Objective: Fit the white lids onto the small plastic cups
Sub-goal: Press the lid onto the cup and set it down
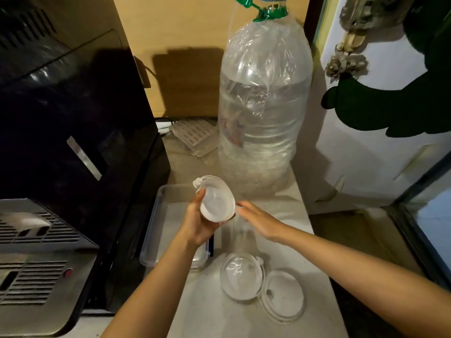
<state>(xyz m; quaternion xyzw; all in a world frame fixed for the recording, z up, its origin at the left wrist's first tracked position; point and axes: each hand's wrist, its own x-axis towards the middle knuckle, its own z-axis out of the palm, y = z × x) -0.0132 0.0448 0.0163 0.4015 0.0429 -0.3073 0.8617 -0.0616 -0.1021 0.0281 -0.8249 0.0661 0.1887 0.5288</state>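
My left hand [199,222] grips a small clear plastic cup [216,200] tilted so its mouth faces me, with a white lid seated on the rim and a small tab [197,182] at its upper left. My right hand [262,220] hovers just right of the cup, fingers stretched out and slightly blurred, its fingertips near the rim. On the counter nearer me lies a second clear cup [240,275] with its hinged lid [283,295] flipped open beside it to the right.
A clear rectangular tray [156,215] sits under my left hand. A big water bottle [263,106] in a plastic bag stands behind. A black appliance [73,118] blocks the left; a white door [378,142] stands right. The counter edge [324,264] drops off at right.
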